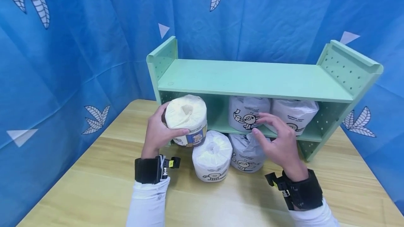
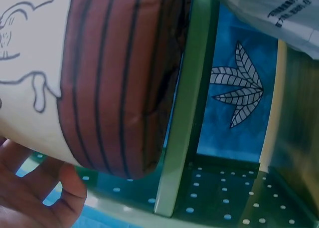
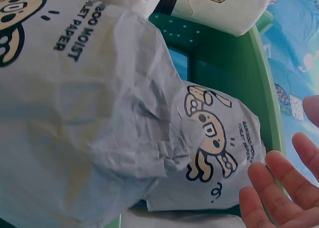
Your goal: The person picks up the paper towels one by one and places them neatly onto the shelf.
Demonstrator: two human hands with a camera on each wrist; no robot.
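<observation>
My left hand [image 1: 162, 130] grips a cream toilet paper roll [image 1: 187, 119] with a brown and blue printed band, held at the left opening of the green shelf [image 1: 252, 80]. In the left wrist view that roll [image 2: 99, 73] fills the frame beside the shelf's green edge [image 2: 182, 123]. My right hand [image 1: 277, 139] hovers open, fingers spread, in front of two white wrapped rolls [image 1: 247, 113] [image 1: 295, 115] on the lower shelf board. The right wrist view shows wrapped rolls [image 3: 214, 143] close up with my fingertips [image 3: 279, 188] just clear of them.
Two more white rolls stand on the wooden table [image 1: 94, 185] in front of the shelf: one upright [image 1: 212, 155], one in crumpled wrap [image 1: 244, 153]. The shelf's top board is bare. Blue leaf-print curtains [image 1: 63, 62] close in the back and sides.
</observation>
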